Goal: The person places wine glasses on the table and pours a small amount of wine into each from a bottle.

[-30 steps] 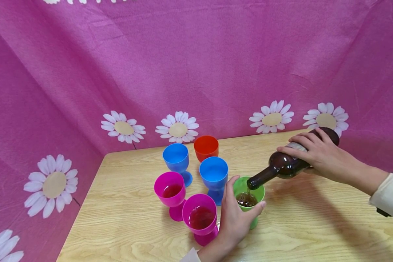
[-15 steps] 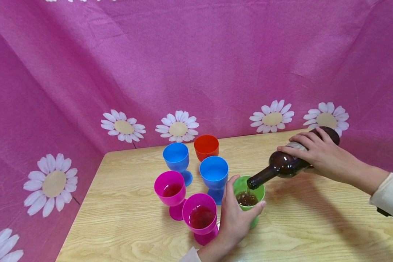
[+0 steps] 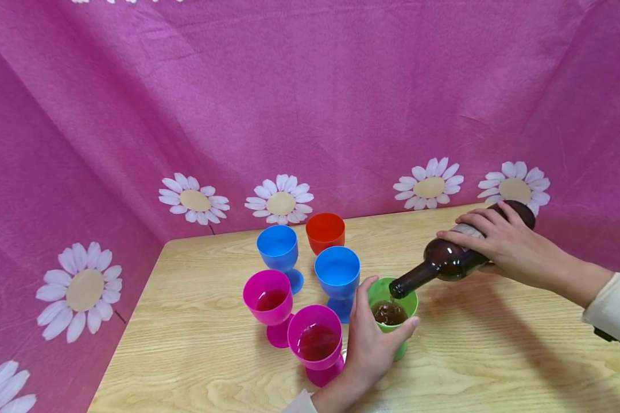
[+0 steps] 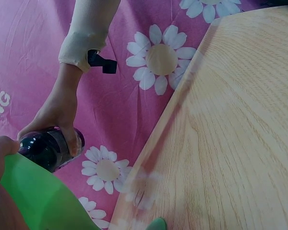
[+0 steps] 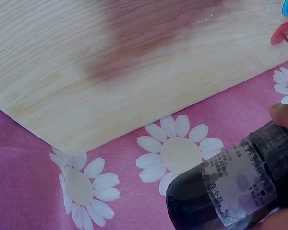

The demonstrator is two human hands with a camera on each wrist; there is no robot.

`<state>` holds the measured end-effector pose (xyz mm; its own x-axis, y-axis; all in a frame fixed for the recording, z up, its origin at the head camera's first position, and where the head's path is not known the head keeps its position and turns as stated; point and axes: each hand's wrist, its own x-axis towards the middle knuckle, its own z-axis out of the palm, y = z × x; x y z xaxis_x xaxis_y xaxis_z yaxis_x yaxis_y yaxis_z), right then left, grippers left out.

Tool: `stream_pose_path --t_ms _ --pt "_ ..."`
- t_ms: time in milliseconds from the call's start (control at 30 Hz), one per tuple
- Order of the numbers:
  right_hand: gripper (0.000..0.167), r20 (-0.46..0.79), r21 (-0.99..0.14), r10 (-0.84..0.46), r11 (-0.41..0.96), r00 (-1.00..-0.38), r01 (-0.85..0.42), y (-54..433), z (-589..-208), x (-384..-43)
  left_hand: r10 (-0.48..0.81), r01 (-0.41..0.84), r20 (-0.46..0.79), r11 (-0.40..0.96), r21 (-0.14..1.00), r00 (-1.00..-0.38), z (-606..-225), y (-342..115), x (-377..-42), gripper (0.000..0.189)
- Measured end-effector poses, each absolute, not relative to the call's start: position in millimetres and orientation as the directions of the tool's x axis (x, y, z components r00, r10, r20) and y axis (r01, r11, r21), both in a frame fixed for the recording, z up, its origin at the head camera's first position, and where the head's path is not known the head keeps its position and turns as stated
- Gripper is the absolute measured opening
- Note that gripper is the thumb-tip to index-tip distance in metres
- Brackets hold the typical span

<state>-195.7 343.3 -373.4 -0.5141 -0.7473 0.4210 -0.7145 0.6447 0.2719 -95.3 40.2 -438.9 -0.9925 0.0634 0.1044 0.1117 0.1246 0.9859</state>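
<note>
My right hand (image 3: 511, 244) grips a dark brown glass bottle (image 3: 452, 258) round its body, tilted with the neck down to the left. Its mouth is over a green goblet (image 3: 410, 298), and a thin stream of liquid runs into the brown liquid (image 3: 390, 313) inside. With thumb and fingers round the goblet's bowl, my left hand (image 3: 369, 344) holds it from the near left side; the base is partly hidden. In the left wrist view the green goblet (image 4: 43, 196) fills the lower left corner. The bottle's printed label (image 5: 240, 182) shows in the right wrist view.
Left of my left hand stand two magenta goblets (image 3: 276, 314) (image 3: 324, 376) with red liquid. Behind them are two blue goblets (image 3: 284, 261) (image 3: 338, 281) and a red goblet (image 3: 325, 229). The wooden table (image 3: 196, 321) meets a pink daisy-patterned cloth (image 3: 341, 115) at its back edge.
The liquid in the green goblet looks slightly shifted and rippled as the stream runs. Both hands, the bottle and the goblets keep their places.
</note>
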Motion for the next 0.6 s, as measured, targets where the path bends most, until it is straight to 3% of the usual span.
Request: stream_pose_path --t_ms 600 --pt "0.107 0.421 0.279 -0.755 0.636 -0.504 -0.72 343.6 -372.3 -195.9 0.065 0.118 0.111 0.115 0.986 -0.992 -439.2 40.2 -95.1 0.081"
